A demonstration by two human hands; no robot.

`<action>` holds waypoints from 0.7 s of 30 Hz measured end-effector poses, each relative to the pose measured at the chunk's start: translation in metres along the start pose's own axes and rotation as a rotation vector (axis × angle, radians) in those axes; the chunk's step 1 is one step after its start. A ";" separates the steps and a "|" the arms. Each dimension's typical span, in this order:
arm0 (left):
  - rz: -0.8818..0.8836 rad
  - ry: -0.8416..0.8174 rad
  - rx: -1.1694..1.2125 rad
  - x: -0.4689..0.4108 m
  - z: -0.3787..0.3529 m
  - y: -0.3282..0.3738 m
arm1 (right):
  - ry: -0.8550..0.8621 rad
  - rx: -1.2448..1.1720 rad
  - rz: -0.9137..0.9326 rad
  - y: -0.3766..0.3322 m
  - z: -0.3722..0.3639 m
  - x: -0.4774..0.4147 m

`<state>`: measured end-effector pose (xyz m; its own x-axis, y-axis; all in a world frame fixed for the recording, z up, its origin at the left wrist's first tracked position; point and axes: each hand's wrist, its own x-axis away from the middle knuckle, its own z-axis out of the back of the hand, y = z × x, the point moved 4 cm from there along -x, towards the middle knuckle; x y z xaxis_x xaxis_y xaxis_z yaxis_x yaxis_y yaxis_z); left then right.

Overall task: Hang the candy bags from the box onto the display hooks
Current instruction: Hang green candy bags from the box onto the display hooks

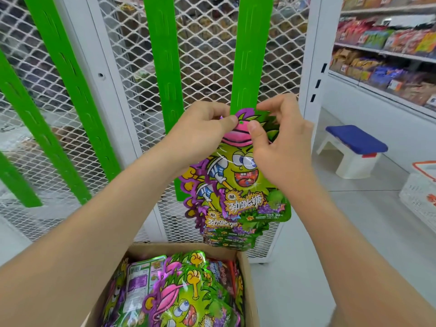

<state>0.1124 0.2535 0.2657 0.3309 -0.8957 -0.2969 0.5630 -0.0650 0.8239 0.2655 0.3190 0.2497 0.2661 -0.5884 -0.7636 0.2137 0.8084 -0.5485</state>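
Before white wire mesh (207,67), our left hand (203,131) and right hand (280,142) pinch the top of the green foil candy bag (238,178), probably light and slippery.

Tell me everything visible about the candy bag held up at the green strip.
The candy bag is glossy foil-like plastic with a jagged outline, green edged purple, printed with a cartoon face in a pink cap and yellow lettering. It is upright, a small hole near its top. The left hand and right hand pinch its top at the green strip. Its lower part overlaps similar hung bags below.
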 end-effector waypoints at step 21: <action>0.179 -0.473 -0.670 0.154 -0.046 -0.252 | -1.243 0.321 0.142 -0.005 -0.086 0.155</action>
<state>0.0556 0.1525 -0.0098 0.1896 -0.9674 0.1682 0.9123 0.2369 0.3341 0.2251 0.2253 0.1042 0.9589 -0.2595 0.1150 0.2808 0.9264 -0.2507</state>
